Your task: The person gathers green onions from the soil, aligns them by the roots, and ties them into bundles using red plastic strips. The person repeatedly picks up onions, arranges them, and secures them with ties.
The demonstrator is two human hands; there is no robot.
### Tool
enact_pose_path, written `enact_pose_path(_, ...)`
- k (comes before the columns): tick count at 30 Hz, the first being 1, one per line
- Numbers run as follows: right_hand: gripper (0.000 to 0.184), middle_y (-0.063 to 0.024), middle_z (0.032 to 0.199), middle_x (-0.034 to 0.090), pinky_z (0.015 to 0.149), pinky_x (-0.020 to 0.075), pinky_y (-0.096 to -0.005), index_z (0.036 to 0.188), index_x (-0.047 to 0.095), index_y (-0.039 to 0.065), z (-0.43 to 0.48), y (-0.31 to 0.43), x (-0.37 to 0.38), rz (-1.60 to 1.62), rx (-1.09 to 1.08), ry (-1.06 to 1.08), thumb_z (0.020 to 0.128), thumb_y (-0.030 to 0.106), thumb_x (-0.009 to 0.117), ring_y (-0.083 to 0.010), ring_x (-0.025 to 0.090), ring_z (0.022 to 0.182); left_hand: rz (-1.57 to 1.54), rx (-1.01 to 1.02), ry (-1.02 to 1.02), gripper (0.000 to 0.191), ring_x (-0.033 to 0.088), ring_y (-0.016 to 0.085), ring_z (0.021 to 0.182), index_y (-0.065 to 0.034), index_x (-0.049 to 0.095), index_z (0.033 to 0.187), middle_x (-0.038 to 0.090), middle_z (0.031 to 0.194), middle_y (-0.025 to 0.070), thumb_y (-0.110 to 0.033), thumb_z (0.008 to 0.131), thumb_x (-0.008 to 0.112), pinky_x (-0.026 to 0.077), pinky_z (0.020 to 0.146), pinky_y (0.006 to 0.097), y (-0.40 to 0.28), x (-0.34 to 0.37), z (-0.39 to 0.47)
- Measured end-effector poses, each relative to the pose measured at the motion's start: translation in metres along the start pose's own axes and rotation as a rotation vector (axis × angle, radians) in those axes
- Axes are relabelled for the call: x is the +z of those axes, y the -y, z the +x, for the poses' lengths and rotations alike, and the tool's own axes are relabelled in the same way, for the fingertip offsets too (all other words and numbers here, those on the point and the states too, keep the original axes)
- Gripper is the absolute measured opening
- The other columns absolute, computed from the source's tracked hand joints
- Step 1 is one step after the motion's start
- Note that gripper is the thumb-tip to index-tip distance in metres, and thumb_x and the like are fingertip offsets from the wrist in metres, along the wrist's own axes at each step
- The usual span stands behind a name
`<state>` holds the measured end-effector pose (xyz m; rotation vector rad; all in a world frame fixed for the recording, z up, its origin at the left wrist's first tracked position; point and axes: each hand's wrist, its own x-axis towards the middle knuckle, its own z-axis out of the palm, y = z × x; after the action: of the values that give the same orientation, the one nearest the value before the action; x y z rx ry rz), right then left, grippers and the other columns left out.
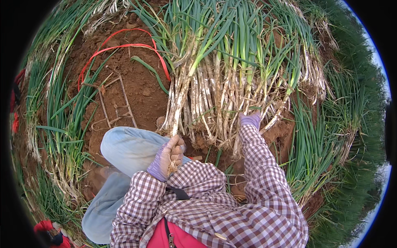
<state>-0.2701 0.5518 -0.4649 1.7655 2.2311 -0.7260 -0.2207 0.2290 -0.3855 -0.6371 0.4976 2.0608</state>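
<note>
My left hand (174,152), with a lavender covering at the wrist, is closed around the root end of a long green onion stalk (183,91). Dry roots stick out below the fist, beside my bent knee. The stalk slants up and away, its green leaves lying over a thick pile of green onions (223,90) with white, soil-marked stems. My right hand (250,118), also in lavender, reaches into the right side of that pile at the lower stems. Stems and the sleeve cuff hide most of its fingers, so its grip cannot be made out.
A red plastic strap (125,46) loops over the brown soil (144,90) at the left. Near it lies a rusty metal frame (116,100). More green onions (66,124) line the left, others (310,148) the right. A person in red (51,231) is at the lower left edge.
</note>
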Motion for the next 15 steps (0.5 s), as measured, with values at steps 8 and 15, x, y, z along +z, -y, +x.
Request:
enact_pose_path(8,0.061,-0.0201,0.116,0.053,0.091,0.0407,-0.0339,0.121,0.047,-0.001,0.094,-0.033,-0.048,0.103,-0.128,-0.12,0.07,0.026,0.07,-0.0286,0.052,0.107,0.039,0.015,-0.031,0.022,0.019,-0.001,0.038,-0.0157,0.042,0.077,0.027,0.053,-0.0114,-0.032,0.091,0.047,0.017,0.033,0.0156,0.001,-0.001,-0.006)
enact_pose_path(15,0.06,-0.0132,0.122,0.046,0.092,0.0411,-0.0314,0.129,0.036,0.009,0.147,-0.051,-0.112,0.035,-0.282,-0.187,0.076,0.004,0.063,-0.022,0.049,0.107,0.019,-0.025,-0.077,0.023,0.019,-0.001,0.038,-0.0145,0.043,0.077,0.027,0.053,-0.0111,-0.033,0.09,0.048,0.017,0.033,0.0157,-0.001,-0.002,0.002)
